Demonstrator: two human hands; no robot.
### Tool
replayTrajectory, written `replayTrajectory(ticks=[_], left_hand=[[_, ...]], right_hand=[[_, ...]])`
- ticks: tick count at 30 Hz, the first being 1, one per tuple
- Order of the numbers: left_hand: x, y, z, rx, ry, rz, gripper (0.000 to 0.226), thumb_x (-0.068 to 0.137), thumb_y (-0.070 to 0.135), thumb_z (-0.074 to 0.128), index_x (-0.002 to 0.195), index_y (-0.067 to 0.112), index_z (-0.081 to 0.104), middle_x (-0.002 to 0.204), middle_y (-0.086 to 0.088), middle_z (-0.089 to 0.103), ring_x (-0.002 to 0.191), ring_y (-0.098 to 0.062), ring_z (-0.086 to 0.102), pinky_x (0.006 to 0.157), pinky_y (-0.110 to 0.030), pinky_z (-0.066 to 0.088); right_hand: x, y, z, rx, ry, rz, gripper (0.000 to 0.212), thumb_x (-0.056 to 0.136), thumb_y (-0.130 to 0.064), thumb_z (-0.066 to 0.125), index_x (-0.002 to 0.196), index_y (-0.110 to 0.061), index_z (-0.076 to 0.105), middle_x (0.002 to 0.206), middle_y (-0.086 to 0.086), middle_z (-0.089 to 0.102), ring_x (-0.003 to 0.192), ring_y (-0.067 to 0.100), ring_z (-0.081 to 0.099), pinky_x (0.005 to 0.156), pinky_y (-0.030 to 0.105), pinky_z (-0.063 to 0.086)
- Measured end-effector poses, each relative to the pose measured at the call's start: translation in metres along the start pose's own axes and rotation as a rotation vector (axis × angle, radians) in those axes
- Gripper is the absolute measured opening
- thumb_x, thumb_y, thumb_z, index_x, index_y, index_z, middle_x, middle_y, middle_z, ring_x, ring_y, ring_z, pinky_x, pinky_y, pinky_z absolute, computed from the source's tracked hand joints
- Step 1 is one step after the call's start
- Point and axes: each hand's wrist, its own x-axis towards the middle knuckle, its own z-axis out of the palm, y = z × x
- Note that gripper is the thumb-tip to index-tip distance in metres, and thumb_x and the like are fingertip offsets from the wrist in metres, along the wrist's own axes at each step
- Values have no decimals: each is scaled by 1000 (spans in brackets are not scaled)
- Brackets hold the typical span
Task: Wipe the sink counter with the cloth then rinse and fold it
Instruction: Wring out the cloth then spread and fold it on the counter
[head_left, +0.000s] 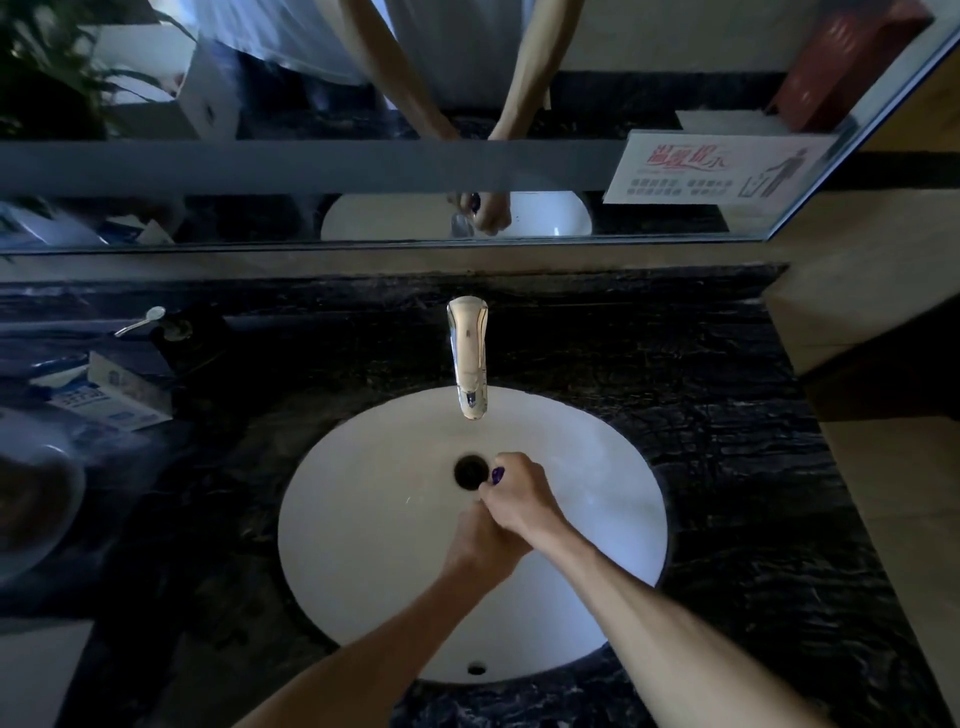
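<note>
Together over the white sink (363, 519), both hands clench the purple cloth (497, 475), right hand (519, 499) atop left hand (480, 545).

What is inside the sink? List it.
Inside the sink: both hands, the right hand over the left hand, wringing a purple cloth beside the drain. Most of the cloth is hidden.

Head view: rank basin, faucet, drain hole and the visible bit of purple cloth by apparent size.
1. Basin
2. Faucet
3. Drain hole
4. Purple cloth, mostly hidden inside the right hand, so its true size is unclear.
</note>
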Motion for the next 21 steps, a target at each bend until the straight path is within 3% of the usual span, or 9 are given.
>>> replayTrajectory(ticks=[2, 5, 9, 11, 13, 15, 17, 20, 21], left_hand=[[-1, -5, 8, 104, 43, 5, 23, 95, 19, 56, 112, 7, 64, 109, -13, 68, 106, -25, 66, 71, -25, 43], [-5, -7, 17, 175, 72, 12, 17, 81, 30, 53, 82, 15, 60, 86, -12, 70, 84, -30, 71, 59, -36, 49], [-11, -7, 23, 404, 109, -48, 19, 92, 24, 54, 103, 16, 66, 100, -4, 74, 89, -23, 72, 71, -33, 54], [-11, -10, 27, 493, 118, -20, 20, 95, 22, 53, 110, 16, 64, 106, -3, 73, 94, -22, 71, 76, -32, 53], [-12, -13, 26, 504, 98, -2, 25, 94, 24, 55, 117, 17, 62, 110, -2, 72, 97, -22, 71, 81, -34, 55], [-8, -16, 23, 361, 41, -19, 37, 91, 33, 59, 124, 17, 57, 114, -2, 68, 102, -22, 68, 84, -33, 53], [-6, -15, 17, 111, -21, -10, 45, 89, 34, 67, 128, 16, 52, 116, -4, 64, 105, -22, 66, 85, -28, 50], [-13, -11, 2, -351, -34, 79, 25, 87, 11, 70, 108, 15, 57, 88, -6, 63, 68, -9, 61, 62, -23, 49], [-16, -11, -5, -416, -7, 108, 23, 86, 8, 69, 105, 15, 58, 83, -5, 62, 64, -8, 57, 59, -23, 47]], right_hand=[[1, 4, 7, -31, 13, 36, 26, 84, -9, 48, 63, -19, 38, 70, -1, 49, 72, 28, 47, 64, 32, 37], [3, 10, 12, -61, 32, 76, 25, 86, -10, 47, 65, -21, 37, 82, 3, 56, 79, 30, 54, 69, 33, 40], [1, 17, 15, -45, 61, 133, 9, 87, -15, 49, 79, -17, 47, 99, 10, 64, 99, 38, 65, 81, 38, 48], [-1, 21, 17, -16, 99, 146, 14, 86, -15, 50, 73, -19, 46, 100, 10, 68, 96, 38, 65, 82, 39, 50], [-2, 25, 17, 62, 105, 193, 23, 84, -13, 53, 65, -19, 41, 84, 8, 64, 81, 35, 63, 74, 37, 48], [0, 26, 12, 203, 76, 213, 32, 80, -7, 59, 60, -16, 34, 64, 4, 47, 63, 27, 45, 63, 33, 37], [1, 24, 2, 370, -1, 163, 32, 77, -5, 67, 61, -15, 41, 63, 5, 44, 63, 24, 42, 63, 30, 35], [-7, 18, -25, 488, -188, 16, 10, 90, -23, 73, 94, -16, 68, 102, -1, 70, 92, 14, 65, 75, 23, 48], [-11, 19, -36, 524, -232, -18, 20, 94, -29, 69, 111, -18, 68, 116, -2, 70, 106, 13, 66, 81, 23, 48]])
